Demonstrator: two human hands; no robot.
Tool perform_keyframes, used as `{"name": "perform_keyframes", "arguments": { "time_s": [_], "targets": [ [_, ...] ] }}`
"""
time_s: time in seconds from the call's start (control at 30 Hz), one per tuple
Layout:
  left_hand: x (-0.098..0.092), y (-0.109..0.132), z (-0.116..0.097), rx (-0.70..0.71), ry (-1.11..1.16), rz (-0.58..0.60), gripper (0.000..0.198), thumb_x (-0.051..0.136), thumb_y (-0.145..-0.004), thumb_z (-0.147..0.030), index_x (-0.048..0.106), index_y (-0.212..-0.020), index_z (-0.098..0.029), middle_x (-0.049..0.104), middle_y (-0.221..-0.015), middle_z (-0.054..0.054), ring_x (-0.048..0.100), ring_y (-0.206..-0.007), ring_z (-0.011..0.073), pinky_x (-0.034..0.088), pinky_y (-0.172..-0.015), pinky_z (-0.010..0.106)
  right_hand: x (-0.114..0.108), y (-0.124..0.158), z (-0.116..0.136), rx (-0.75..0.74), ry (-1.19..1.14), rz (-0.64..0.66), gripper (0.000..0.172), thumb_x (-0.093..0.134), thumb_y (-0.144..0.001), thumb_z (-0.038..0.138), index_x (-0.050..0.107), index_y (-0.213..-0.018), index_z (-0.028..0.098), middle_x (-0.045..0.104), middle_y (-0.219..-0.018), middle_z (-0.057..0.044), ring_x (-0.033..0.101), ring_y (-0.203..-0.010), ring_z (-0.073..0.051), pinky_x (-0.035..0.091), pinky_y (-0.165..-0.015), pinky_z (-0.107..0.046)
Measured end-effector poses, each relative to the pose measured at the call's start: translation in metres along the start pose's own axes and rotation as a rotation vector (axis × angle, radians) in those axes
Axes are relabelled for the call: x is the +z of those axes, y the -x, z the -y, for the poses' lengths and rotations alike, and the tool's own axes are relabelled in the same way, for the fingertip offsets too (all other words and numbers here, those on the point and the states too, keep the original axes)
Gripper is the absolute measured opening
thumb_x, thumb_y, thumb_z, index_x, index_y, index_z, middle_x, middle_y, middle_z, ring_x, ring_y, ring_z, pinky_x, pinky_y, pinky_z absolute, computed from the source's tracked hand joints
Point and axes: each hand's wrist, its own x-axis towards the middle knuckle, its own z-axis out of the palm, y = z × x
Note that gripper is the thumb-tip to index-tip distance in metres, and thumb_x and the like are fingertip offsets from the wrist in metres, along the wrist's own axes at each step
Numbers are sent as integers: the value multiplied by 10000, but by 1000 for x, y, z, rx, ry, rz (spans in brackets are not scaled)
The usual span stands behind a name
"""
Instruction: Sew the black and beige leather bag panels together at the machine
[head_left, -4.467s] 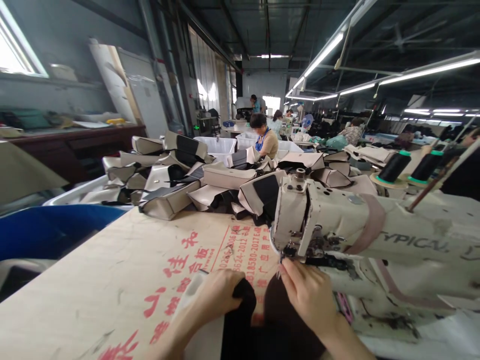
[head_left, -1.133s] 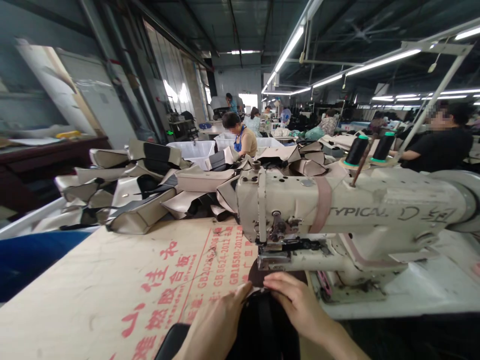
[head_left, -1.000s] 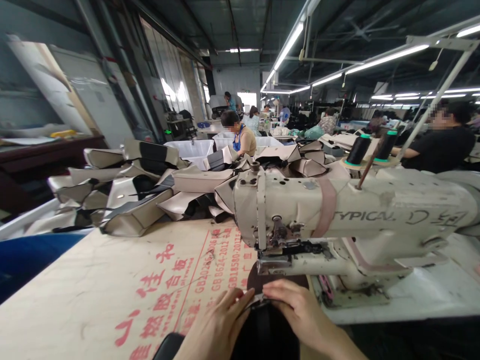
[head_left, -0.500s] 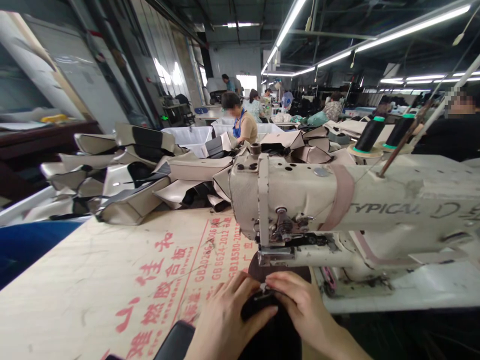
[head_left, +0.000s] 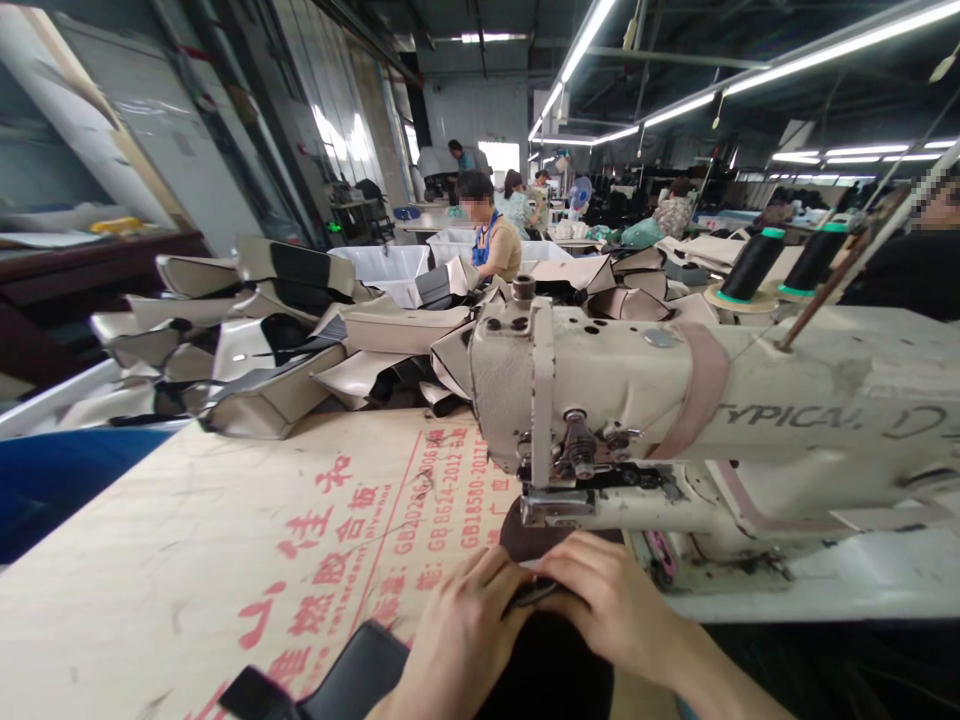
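Both hands meet at a dark, soft piece of material just below the sewing machine's arm. My left hand has its fingers closed on the piece's edge from the left. From the right, my right hand pinches the same edge, its fingertips nearly touching the left ones. A small curved rim shows between the fingers. Beyond the hands, a dark brown flat part lies under the front of the sewing machine. Left of my left wrist is a black strip-like piece on the plywood board.
Beige-and-black sewn pieces are heaped behind the plywood board. Two black thread spools stand on the machine's far side. A co-worker sits beyond the heap near white bins. A blue surface borders the board's left.
The fingers have drawn closer together over the edge, and the left thumb has tucked in. More of the black strip-like piece shows at the lower left. The view has shifted slightly.
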Motion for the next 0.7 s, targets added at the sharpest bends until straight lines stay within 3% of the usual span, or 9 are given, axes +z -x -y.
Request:
{"name": "perform_keyframes", "arguments": {
  "time_s": [0.13, 0.23, 0.3, 0.4, 0.5, 0.7],
  "targets": [
    [-14, 3, 0, -72, 123, 48, 89, 579, -790, -194, 562, -873, -223, 616, -818, -24, 582, -748, 129, 443, -677, 224, 4, 5, -3, -56, 61, -26, 141, 480, -891, 242, 590, -933, 164, 606, -824, -50, 539, -782, -162, 437, -683, -284],
    [-26, 2, -1, -47, 205, 118, 150, 628, -760, -301, 564, -876, -231, 611, -873, -22, 572, -796, 136, 433, -693, 216, 5, 6, -4, -70, 67, -15, 144, 458, -899, 229, 583, -907, 159, 598, -806, -51, 533, -776, -161, 420, -674, -277],
    [-28, -1, -3, -38, 219, 104, 155, 548, -815, -365, 565, -793, -213, 591, -828, -12, 554, -748, 127, 408, -652, 210, 7, 6, -4, -84, 88, -25, 172, 445, -906, 234, 579, -828, 159, 583, -757, -46, 522, -740, -157, 403, -645, -271],
    [-21, -11, -5, -107, 206, 39, 354, 373, -898, -349, 451, -599, -176, 504, -655, -22, 480, -604, 99, 338, -570, 209, 11, 5, -5, -108, 138, -61, 278, 446, -913, 288, 536, -682, 163, 538, -654, -30, 486, -651, -145, 361, -578, -265],
    [-10, -21, -2, -203, 214, 53, 396, 372, -878, -364, 330, -531, -177, 370, -540, -46, 373, -522, 90, 267, -515, 219, 10, 2, -8, -109, 145, -58, 342, 439, -918, 341, 503, -632, 164, 516, -614, -20, 468, -615, -133, 333, -554, -260],
    [1, -26, 10, -298, 310, 96, 397, 385, -833, -424, 330, -525, -180, 282, -525, -58, 300, -516, 89, 204, -494, 228, -3, -5, -9, -101, 19, 100, 335, 403, -937, 325, 514, -660, 171, 530, -649, -6, 505, -677, -129, 384, -619, -253]
  ]
}}
